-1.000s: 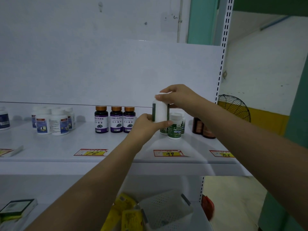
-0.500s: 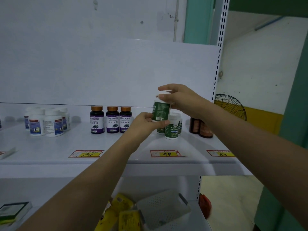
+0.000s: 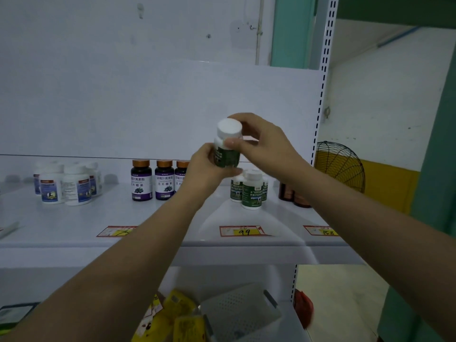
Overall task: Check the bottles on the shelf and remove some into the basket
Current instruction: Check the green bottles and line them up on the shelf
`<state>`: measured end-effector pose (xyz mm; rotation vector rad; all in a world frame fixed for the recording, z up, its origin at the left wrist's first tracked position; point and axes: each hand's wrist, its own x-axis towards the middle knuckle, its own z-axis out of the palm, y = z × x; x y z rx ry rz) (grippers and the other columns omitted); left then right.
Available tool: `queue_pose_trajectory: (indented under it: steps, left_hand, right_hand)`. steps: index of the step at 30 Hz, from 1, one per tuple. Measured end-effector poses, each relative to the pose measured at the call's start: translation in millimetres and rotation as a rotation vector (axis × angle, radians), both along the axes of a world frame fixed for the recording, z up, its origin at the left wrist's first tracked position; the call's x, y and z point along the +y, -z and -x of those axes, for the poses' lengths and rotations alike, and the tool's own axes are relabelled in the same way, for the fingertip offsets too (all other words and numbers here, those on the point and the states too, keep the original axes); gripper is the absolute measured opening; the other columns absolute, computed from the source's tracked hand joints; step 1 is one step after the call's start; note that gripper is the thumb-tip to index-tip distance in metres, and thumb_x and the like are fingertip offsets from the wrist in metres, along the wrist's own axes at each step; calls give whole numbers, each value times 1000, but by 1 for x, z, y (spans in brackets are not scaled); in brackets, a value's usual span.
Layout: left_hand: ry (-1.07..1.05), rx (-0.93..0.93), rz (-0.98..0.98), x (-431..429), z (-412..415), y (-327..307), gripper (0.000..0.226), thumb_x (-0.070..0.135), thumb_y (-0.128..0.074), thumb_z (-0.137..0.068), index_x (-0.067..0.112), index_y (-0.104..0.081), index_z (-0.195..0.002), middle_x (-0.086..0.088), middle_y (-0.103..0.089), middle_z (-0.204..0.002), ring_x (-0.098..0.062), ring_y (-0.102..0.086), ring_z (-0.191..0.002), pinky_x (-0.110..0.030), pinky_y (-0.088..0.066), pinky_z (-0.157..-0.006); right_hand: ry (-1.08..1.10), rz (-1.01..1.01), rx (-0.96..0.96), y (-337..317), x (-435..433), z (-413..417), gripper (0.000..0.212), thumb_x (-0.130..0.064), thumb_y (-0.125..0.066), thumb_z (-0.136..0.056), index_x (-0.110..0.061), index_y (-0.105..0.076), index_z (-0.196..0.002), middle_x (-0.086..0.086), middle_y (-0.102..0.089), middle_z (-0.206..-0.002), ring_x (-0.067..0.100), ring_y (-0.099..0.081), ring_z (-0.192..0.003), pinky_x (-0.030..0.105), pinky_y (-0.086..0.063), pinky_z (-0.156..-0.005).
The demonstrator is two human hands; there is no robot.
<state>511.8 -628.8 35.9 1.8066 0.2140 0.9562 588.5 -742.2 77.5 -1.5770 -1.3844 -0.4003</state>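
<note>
At the far left of the shelf [image 3: 74, 218] stands a cluster of white bottles [image 3: 64, 185] with blue labels, packed close together. To their right, three purple-labelled bottles [image 3: 141, 180] with copper-coloured caps stand in a row, and the rightmost is partly hidden behind the left hand [image 3: 209, 166]. A red and yellow price tag [image 3: 116, 230] lies flat near the shelf's front edge, partly covered by the left forearm.

Both hands are clamped on one green-labelled bottle [image 3: 228, 149] with a white cap. They hold it in the air above the shelf, in front of the pale back panel, with the cap tilted toward the camera. The left hand wraps its fingers round the lower body. The right hand [image 3: 265, 146] grips near the top, with its thumb pressed on the shoulder just under the cap and its fingers behind.

Below and just to the right of the held bottle, a small group of matching green bottles [image 3: 251, 191] stands upright on the shelf, with a tag reading "99" [image 3: 243, 230] in front of them. Further right are dark brown bottles [image 3: 293, 197] and a tag marked "158" [image 3: 320, 230].

On the level below, yellow packets [image 3: 182, 314] lie just left of a white perforated basket [image 3: 237, 307]. Past the slotted shelf upright [image 3: 323, 70], a black wire fan guard [image 3: 338, 166] shows against a yellow wall.
</note>
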Motion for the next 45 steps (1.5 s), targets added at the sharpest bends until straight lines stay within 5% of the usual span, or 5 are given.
queue_pose_trajectory:
  steps: [9, 16, 21, 29, 45]
  left_hand:
    - [-23, -149, -246, 7, 4, -23, 55, 3, -80, -67, 18, -58, -115, 4, -63, -109, -16, -57, -110, -32, -48, -95]
    - [17, 46, -106, -2, 13, -36, 43, 40, -78, -70, 19, -62, -103, 8, -66, -93, 0, -59, -83, -17, -42, -61]
    - [130, 162, 41, -5, 7, -29, 58, 48, -77, -65, 11, -62, -106, -6, -69, -98, -17, -65, -90, -33, -51, -92]
    - [159, 309, 125, -5, 2, -11, 51, 49, -76, -66, 12, -62, -99, -7, -69, -97, -16, -65, -91, -26, -54, -83]
    - [-82, 260, -111, -19, 0, -2, 60, 49, -73, -73, 14, -47, -115, 5, -54, -100, -7, -51, -82, -18, -34, -56]
  right_hand:
    - [68, -216, -457, 20, -4, 4, 46, -14, -64, -87, -2, -50, -130, 10, -57, -129, 21, -55, -118, 36, -47, -100]
    - [-124, -133, 240, -37, -4, 5, 34, -17, -57, -94, -11, -55, -127, 6, -62, -121, 19, -63, -105, 28, -54, -89]
    - [-181, 189, 654, -50, 1, -4, 30, -19, -52, -96, -1, -56, -120, 14, -62, -114, 26, -65, -93, 29, -57, -70]
    - [-140, 301, 844, -28, -1, -20, 30, -17, -51, -97, -1, -54, -122, 16, -61, -114, 25, -66, -87, 29, -57, -64]
    - [206, 203, 332, -39, 6, -9, 35, -33, -73, -81, 0, -69, -94, 14, -70, -99, 26, -66, -97, 44, -53, -91]
